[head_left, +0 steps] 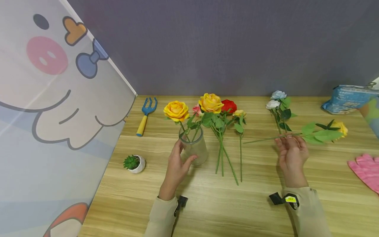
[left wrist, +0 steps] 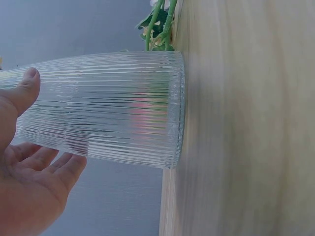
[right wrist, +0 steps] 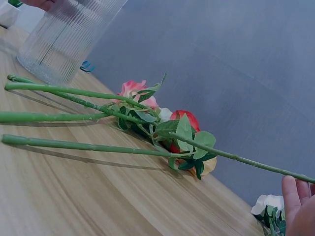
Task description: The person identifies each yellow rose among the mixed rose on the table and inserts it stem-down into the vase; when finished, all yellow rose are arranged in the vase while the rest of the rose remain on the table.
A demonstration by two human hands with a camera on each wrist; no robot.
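Observation:
My left hand (head_left: 176,168) grips a clear ribbed glass vase (head_left: 199,150), thumb on one side and fingers around the other. Out of the vase rise a yellow-orange rose (head_left: 176,111) and, apparently, a second one (head_left: 211,103). In the right wrist view the vase's base looks slightly tilted. My right hand (head_left: 293,158) holds a yellow rose (head_left: 341,129) by its green stem, which lies sideways across the fingertips, bloom to the right. Beside the vase lie a red rose (head_left: 228,106), a pink rose (right wrist: 132,89) and a small pale yellow rose (head_left: 238,113).
Beyond my right hand lie a light blue rose (head_left: 278,95) and a white rose (head_left: 273,104). A blue bag (head_left: 344,100) and a pink glove (head_left: 367,171) are at right. To the left are a hand fork (head_left: 144,120) and a small potted succulent (head_left: 137,164).

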